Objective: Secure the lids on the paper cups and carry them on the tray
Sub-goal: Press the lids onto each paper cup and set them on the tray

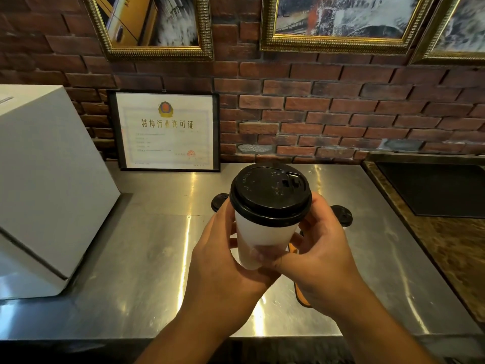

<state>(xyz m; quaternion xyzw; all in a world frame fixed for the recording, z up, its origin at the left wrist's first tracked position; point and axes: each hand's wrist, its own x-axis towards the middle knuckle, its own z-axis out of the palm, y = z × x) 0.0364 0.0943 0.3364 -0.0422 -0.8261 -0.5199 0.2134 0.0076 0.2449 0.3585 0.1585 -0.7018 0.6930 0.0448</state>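
I hold a white paper cup up over the steel counter, and a black lid sits on its rim. My left hand wraps the cup's left side and base. My right hand grips its right side, thumb across the front. Behind the held cup, the black lid of a second cup shows at the left and that of a third cup at the right. A sliver of an orange tray with a dark rim shows under my right hand; most of it is hidden.
The steel counter runs to a brick wall. A large white box stands at the left, a framed certificate leans on the wall behind. A dark recessed sink in a brown stone top lies at the right.
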